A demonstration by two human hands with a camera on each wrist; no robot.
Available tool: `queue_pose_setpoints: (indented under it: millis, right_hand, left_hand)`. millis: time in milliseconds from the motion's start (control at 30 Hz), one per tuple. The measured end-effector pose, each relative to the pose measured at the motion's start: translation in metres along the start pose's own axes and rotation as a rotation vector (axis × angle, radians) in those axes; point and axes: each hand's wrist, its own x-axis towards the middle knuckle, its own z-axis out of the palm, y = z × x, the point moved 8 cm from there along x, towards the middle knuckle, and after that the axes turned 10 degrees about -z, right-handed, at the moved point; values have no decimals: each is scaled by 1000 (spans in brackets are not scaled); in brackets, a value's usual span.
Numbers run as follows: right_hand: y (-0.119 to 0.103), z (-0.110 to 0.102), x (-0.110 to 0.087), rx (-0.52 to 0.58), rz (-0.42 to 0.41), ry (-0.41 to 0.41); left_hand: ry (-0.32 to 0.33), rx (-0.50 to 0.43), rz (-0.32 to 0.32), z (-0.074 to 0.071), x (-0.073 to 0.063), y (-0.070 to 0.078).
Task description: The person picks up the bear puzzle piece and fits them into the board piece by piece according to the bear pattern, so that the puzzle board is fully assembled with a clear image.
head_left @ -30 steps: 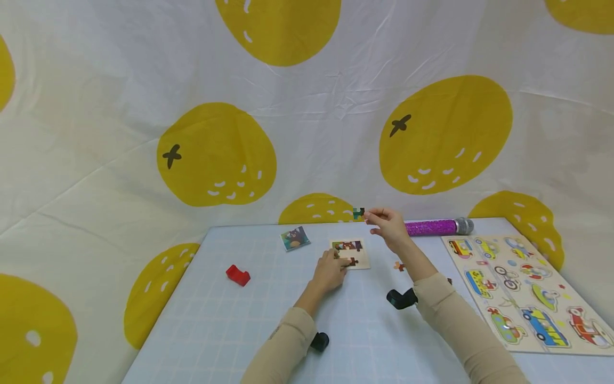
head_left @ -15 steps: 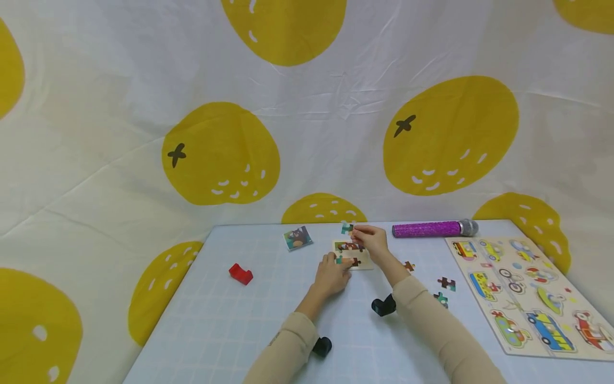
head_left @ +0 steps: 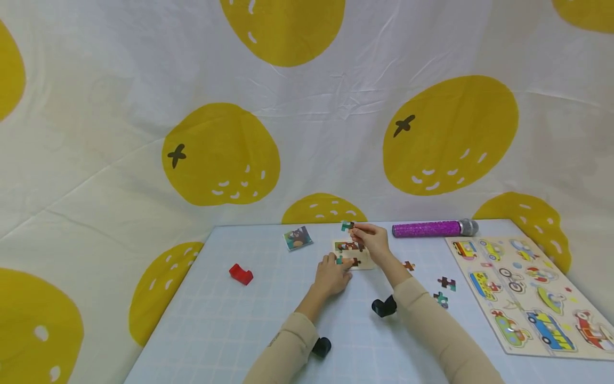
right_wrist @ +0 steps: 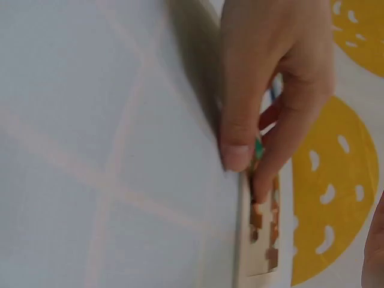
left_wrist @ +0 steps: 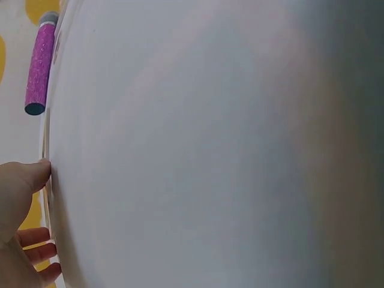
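In the head view, my left hand (head_left: 331, 276) steadies a small wooden puzzle board (head_left: 369, 261) by its left front corner. The right wrist view shows its thumb at the near edge and index finger on the pieces set in the board (right_wrist: 258, 264). Puzzle pieces (head_left: 352, 246) fill the back row, with others in front of them. Raised behind the board, a green and brown jigsaw piece (head_left: 346, 226) is pinched between thumb and fingers of my right hand (head_left: 373, 241). In the left wrist view my left hand (left_wrist: 15, 204) shows only partly.
A bear picture card (head_left: 297, 238) and red arch-shaped block (head_left: 241, 274) lie to the left. Rightward are several loose jigsaw pieces (head_left: 447, 283), a purple glitter microphone (head_left: 427, 229) and a vehicle puzzle board (head_left: 523, 349). Black wrist-camera parts (head_left: 384, 306) stick out beneath the sleeves.
My right hand has come left and down with the jigsaw piece, to just behind the board, uncovering loose pieces on the right. The left hand has stayed at the board.
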Motion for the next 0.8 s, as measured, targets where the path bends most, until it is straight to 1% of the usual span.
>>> queue_pose_setpoints:
  millis: [167,300,433,533,600,667,800]
  right_hand:
    - [-31,6,-1,166,-65,-45]
    - [-50,10,-1,231,-74,-53]
    - [-59,13,-1,298,-38,-28]
    - [-63,15,0,380,-9,-10]
    - [-65,17,-1,428,-1,-12]
    - [-68,18,-2,452,0,-21]
    - [-73,20,-6,458,-22,-68]
  left_hand:
    - [-1,6,3,0,0,0]
    - [-2,3,4,1,1,1]
    - [7,0,5,0,0,1]
    - [6,-4,-1,0,0,0]
    - [2,-6,-5,0,0,0]
    - [0,-4,-5,0,-1,0]
    - [8,-1,0,-1,-1,1]
